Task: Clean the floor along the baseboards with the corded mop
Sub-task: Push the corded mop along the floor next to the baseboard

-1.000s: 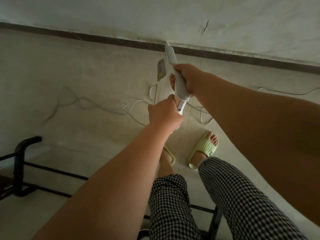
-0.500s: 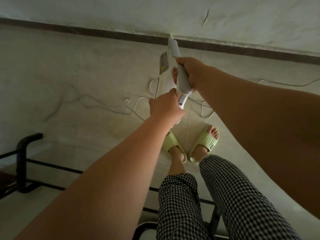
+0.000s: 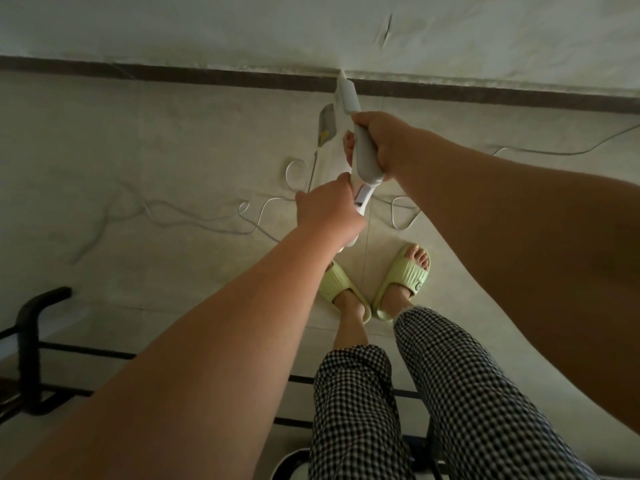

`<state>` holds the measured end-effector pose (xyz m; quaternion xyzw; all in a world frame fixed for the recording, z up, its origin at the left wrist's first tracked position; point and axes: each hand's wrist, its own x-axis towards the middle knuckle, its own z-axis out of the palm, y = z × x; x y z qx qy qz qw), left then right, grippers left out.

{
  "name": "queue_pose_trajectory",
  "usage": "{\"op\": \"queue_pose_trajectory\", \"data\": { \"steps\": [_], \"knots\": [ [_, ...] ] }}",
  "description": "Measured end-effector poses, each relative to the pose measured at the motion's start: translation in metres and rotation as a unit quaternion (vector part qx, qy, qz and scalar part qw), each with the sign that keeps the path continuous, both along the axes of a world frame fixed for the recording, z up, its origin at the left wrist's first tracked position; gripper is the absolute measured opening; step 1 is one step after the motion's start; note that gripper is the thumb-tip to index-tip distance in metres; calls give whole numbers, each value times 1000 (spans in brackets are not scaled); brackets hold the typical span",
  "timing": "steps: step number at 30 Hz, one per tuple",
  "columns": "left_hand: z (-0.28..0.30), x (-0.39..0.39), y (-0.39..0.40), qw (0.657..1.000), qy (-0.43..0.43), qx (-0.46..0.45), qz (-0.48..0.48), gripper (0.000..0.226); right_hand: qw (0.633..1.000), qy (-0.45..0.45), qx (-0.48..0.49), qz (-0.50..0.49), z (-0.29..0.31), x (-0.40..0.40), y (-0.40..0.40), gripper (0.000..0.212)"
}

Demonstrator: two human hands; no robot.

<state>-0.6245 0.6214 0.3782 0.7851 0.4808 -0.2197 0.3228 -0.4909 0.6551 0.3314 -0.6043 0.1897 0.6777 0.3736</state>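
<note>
Hands both grasp the mop handle: right hand upper, left hand lower. We judge mopping underway; next, steer along the baseboard, avoiding the cord.

Mop handle — smooth, matt plastic

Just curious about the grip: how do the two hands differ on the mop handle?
The right hand grips the thick grey upper part of the handle, farther from the body; the left hand grips the thinner white part below it, nearer the body. The right thumb shows; the left fingers are hidden. Both wrap the handle.
</note>
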Motion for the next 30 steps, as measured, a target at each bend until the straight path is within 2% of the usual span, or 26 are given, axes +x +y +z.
{"op": "queue_pose_trajectory", "data": {
  "steps": [17,30],
  "knots": [
    [-6,-2,-2,999,-17,-13,-28,30,1000,-7,-3,-18,-2,1,-9,25],
    [-9,-15,1,999,17,15,-46,30,999,4,10,-50,-6,-13,-11,22]
  ]
}}
